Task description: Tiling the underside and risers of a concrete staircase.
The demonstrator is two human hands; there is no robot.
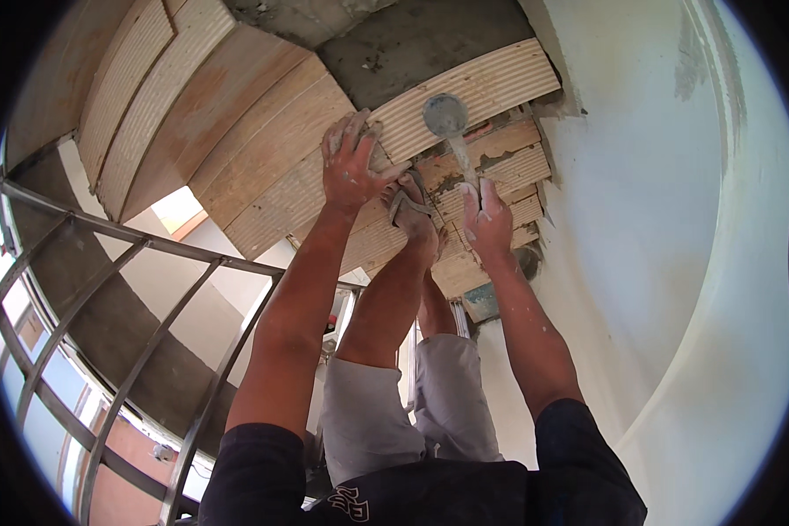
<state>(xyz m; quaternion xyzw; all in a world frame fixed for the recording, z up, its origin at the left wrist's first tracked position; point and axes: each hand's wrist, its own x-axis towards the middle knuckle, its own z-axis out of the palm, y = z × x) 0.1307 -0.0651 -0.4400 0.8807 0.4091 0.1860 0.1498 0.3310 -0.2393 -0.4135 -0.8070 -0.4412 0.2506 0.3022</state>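
My left hand (349, 171) lies with its fingers apart on the stair surface, where a wood-look tile (280, 118) meets a ribbed cream strip tile (403, 118). Its skin is smeared with grey cement. My right hand (489, 219) is closed round the cement-caked handle of a mallet (445, 115). The mallet's round grey head is over the ribbed strip tile, but whether it touches the tile I cannot tell. Beyond that strip lies a bed of grey mortar (412, 48). My sandalled foot (409, 206) stands on the stairs between my hands.
A metal railing (140, 237) curves along the left, with a drop behind it. A pale plastered wall (631, 175) rises on the right. Lower steps with ribbed edges (522, 167) lie near my feet. More tiled steps (149, 70) bend away at upper left.
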